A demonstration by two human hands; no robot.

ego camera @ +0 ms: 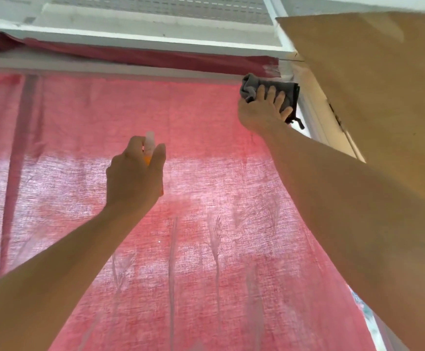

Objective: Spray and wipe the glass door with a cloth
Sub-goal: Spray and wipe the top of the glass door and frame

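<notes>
My two forearms reach up from the bottom of the view, the nearest things to me, well apart from each other. My right hand [262, 107] presses the grey cloth [286, 93] flat against the glass door [206, 249], fingers spread over it, thumb tucked at its lower edge, right in the top corner beside the white frame [305, 97]. My left hand [134, 177] is curled round the spray bottle [149, 145], holding it up towards the middle of the pane, clear of the glass as far as I can judge; only its pale top and a bit of orange body show past my fingers. The step in hand, I judge, is wiping the upper corner. To do it well I should keep my palm flat, work the cloth tight into the edge, then draw it across in overlapping strokes downward to catch the streaks running lower on the pane. Behind the glass hangs a red curtain [54, 198], and a brown panel [383, 84] stands at the right. Counted: one cloth, one bottle, one pane, two hands.
</notes>
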